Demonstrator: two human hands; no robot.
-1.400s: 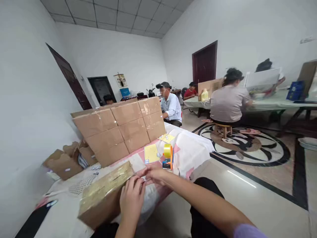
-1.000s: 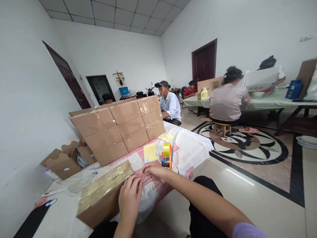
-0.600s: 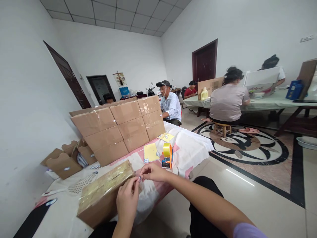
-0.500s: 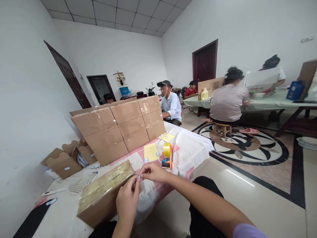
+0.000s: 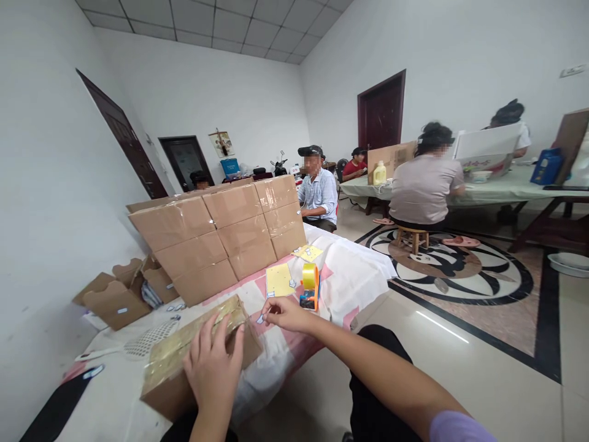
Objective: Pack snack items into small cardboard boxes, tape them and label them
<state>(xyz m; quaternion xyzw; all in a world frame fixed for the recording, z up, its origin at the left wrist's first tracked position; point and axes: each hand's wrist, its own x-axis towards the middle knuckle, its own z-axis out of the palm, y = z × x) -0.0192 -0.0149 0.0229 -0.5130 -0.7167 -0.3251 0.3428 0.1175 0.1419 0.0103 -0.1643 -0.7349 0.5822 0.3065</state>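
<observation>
My right hand (image 5: 288, 313) pinches a small white sticker (image 5: 260, 319) between thumb and forefinger, grip closed on it, just off the near corner of the taped box (image 5: 197, 353). My left hand (image 5: 212, 365) lies flat and open on that box's top, fingers spread over the shiny tape, grasping nothing, only pressing down. The box sits on the counter (image 5: 124, 408) right in front of me, tilted at an angle to its edge.

That's the change: half a second back both hands were meeting at the box's corner, fingertips together around the little sticker. Now the left has let go and slid up onto the lid, and the right carries the sticker alone. So the peeling looks finished to me, and the box is being steadied.

Just beyond my right hand stands the orange tape dispenser (image 5: 310, 285) with its yellow roll, and beside it a yellow sheet (image 5: 279, 280). Behind them the stack of sealed cartons (image 5: 221, 236) sits where it was. Folded empty boxes (image 5: 117, 294) lie at the left. Other people sit at tables farther off.
</observation>
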